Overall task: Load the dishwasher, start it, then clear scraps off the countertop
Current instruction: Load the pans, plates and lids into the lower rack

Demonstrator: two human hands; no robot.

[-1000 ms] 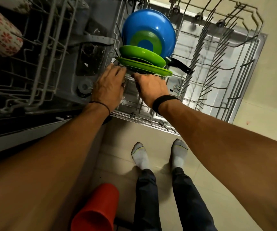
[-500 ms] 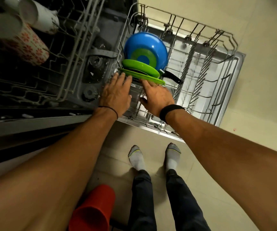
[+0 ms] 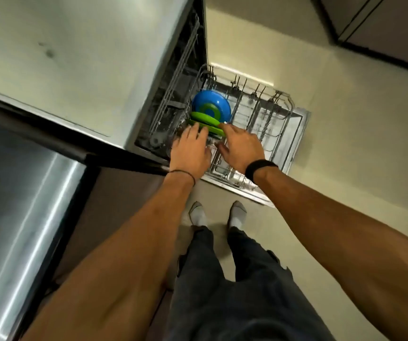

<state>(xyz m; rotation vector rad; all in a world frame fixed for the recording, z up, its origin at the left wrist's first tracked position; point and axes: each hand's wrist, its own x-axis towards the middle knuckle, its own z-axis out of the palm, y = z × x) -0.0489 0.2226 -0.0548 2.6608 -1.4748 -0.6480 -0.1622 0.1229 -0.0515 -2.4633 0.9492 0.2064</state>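
Reaching down into the pulled-out lower rack (image 3: 279, 124), the left grip (image 3: 190, 148) lies with fingers straight and close together, tips on the nearer of the green plates (image 3: 205, 118). The right grip (image 3: 243, 147) is loosely spread, holding nothing. Its forefinger seems to touch that plate's rim, though blur hides the contact. The plates stand on edge against the blue bowl (image 3: 210, 103), below the desk (image 3: 62, 57).

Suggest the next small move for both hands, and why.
Probably push the lower rack in: the blue bowl and green plates already stand in it, it is pulled out, and the left hand and right hand lie open at the plates.
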